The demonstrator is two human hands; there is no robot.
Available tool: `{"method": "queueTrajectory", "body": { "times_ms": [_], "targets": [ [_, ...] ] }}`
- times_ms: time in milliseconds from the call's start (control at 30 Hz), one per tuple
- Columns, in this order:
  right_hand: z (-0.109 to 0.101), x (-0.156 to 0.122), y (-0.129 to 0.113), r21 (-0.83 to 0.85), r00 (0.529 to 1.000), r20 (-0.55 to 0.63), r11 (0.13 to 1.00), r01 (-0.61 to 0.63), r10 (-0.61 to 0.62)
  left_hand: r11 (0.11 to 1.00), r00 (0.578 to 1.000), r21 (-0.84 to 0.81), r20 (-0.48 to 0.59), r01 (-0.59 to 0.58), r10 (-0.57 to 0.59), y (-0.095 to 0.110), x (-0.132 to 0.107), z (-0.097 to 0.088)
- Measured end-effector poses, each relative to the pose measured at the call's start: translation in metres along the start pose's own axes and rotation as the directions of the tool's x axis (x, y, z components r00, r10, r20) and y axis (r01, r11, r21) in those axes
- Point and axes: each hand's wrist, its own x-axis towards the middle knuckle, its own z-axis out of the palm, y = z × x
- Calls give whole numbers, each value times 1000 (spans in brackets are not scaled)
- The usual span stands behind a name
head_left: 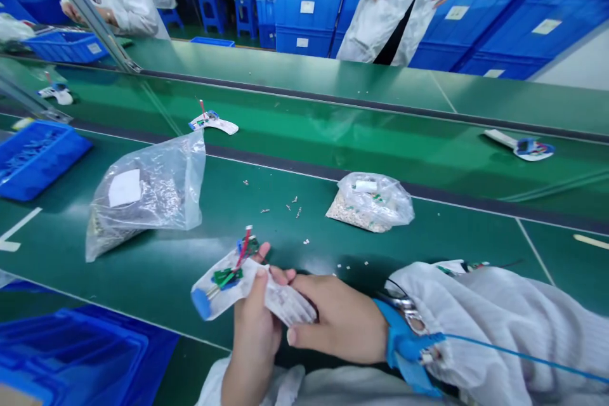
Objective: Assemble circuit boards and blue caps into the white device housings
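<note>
A white plastic housing half (288,304) is held between my two hands over the bench. It carries a blue end piece, a green circuit board (227,276) and red wires that stick up. My left hand (257,317) is closed around its middle, thumb on top. From the other side, my right hand (345,317) grips the ribbed handle end, and a blue wrist strap (404,333) with a cord sits on that wrist. Beyond my hands, several tiny metal parts (298,211) and small white pieces (306,242) lie scattered.
A clear bag of small parts (147,196) stands left; a smaller bag (368,203) lies right. Blue bins (42,158) line the left side. Similar housings (221,124) lie on the green belt (333,124). Behind it stands a person in a white coat (380,13).
</note>
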Motion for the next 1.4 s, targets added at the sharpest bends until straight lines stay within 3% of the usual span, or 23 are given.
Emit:
{"method": "queueTrajectory", "body": {
  "times_ms": [67, 133, 267, 367, 500, 633, 767, 867, 967, 1067, 1133, 1300, 1400],
  "targets": [
    [-12, 17, 7, -203, 1000, 18, 979, 1, 3, 998, 998, -11, -22, -65, 64, 9, 6, -11],
    [-30, 40, 17, -399, 997, -64, 915, -57, 35, 993, 993, 6, -21, -117, 117, 15, 13, -19],
    [-61, 90, 37, -561, 984, -152, 812, -161, 90, 995, 995, 40, -24, -97, 98, 19, 18, -22],
    [-66, 115, 45, -638, 983, -101, 748, -183, 153, 998, 998, 41, -24, -49, 50, 15, 17, -16],
    [-60, 128, 47, -672, 978, -55, 718, -184, 199, 999, 999, 35, -33, -26, 27, 13, 14, -12],
    [-59, 115, 34, -619, 991, -71, 774, -132, 113, 998, 1000, 55, -27, 15, -14, 19, 15, -8],
    [-62, 74, 4, -497, 997, -77, 866, -51, 15, 998, 1000, 58, -3, 29, -29, 25, 15, 5],
    [-61, 40, -16, -251, 995, -70, 967, 51, -71, 998, 998, 46, 45, 31, -33, 26, 12, 22],
    [-57, 17, -25, -75, 975, -125, 981, 178, -186, 999, 987, 44, 155, 32, -39, 24, 7, 36],
    [-52, 7, -23, -165, 957, -177, 966, 201, -230, 997, 954, 71, 298, 20, -41, 21, 1, 40],
    [-49, 2, -21, -217, 952, -186, 955, 200, -242, 994, 940, 109, 337, 25, -60, 18, -1, 37],
    [-40, -11, -21, -327, 978, -130, 938, 113, -163, 971, 944, 225, 296, 79, -145, 13, -6, 28],
    [-30, -18, -17, -303, 983, -142, 951, 66, -113, 957, 935, 254, 282, 143, -214, 11, -8, 28]
  ]
}}
